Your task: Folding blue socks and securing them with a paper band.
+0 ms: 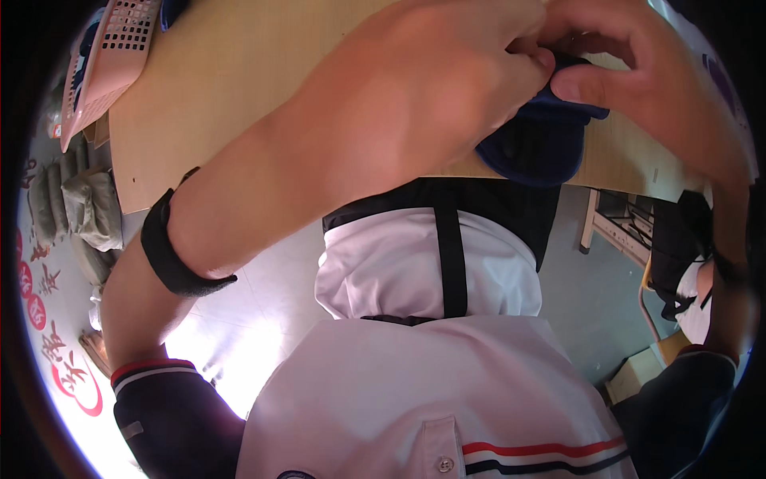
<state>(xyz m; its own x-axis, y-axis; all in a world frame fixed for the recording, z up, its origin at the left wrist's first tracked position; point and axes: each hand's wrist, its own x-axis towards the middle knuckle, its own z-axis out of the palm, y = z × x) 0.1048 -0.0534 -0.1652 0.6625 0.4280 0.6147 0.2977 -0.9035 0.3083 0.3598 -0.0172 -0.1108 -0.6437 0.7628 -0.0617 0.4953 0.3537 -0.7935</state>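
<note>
A dark blue cloth piece (531, 152) with a rounded, thicker rim and a darker middle hangs at the table's near edge. Its exact kind does not show. My left hand (487, 68) is closed at the top of the cloth, the thumb and fingers pinched together. Facing it, my right hand (614, 68) curls its fingers, and its thumb presses on the upper part of the same cloth. The two hands nearly meet, and their fingers hide much of the upper cloth. Around my left forearm is a black strap (171, 251).
The pale wooden table (215, 104) spreads ahead of me. A pink perforated basket (120, 60) holding dark blue items is at its left corner. Grey bags (92, 211) lie on the left. A stool (618, 231) and another person's dark clothing (678, 247) are at the right.
</note>
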